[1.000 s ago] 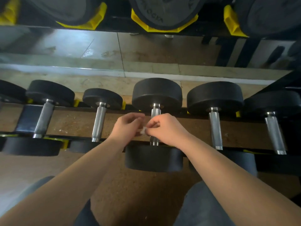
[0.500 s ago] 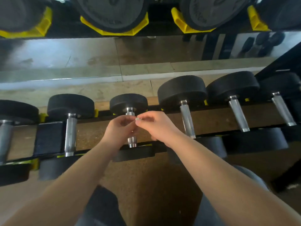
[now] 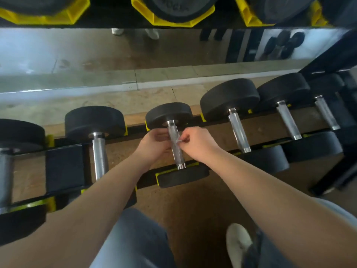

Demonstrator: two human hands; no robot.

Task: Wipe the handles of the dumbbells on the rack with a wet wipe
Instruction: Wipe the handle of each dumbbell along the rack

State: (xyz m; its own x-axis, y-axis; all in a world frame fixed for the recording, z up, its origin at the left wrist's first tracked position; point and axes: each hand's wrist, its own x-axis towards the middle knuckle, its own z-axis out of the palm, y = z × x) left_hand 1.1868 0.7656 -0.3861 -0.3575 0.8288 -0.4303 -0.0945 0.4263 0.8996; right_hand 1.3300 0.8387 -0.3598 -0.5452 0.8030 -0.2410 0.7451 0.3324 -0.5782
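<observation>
**Wet wipe drawn across the middle handle**

The rack (image 3: pixel 65 171) runs from 9 to 3 o'clock across the view, with a mirror (image 3: pixel 77 55) behind it at 12. Its yellow cradles carry each weight by the heads, so every bar hangs free between the rails and can be reached all round. The middle dumbbell (image 3: pixel 169 115) lies with one head at 12 o'clock and the other at 6, and its handle (image 3: pixel 178 155) is bare metal between them. Neighbouring dumbbells (image 3: pixel 238 130) lie at 9 and 3 o'clock, untouched by either hand.

The left hand (image 3: pixel 154 146) is at the handle's 9 o'clock side with its fingers curled in against the bar. Whether they pinch anything is hidden behind the hand. The right hand (image 3: pixel 197 142), at the 3 o'clock side, is closed with its fingertips nipping a small pale scrap, the wet wipe (image 3: pixel 179 141), right against the upper half of the bar. Judging by this, the wipe is being spread or wrapped there for rubbing.
</observation>
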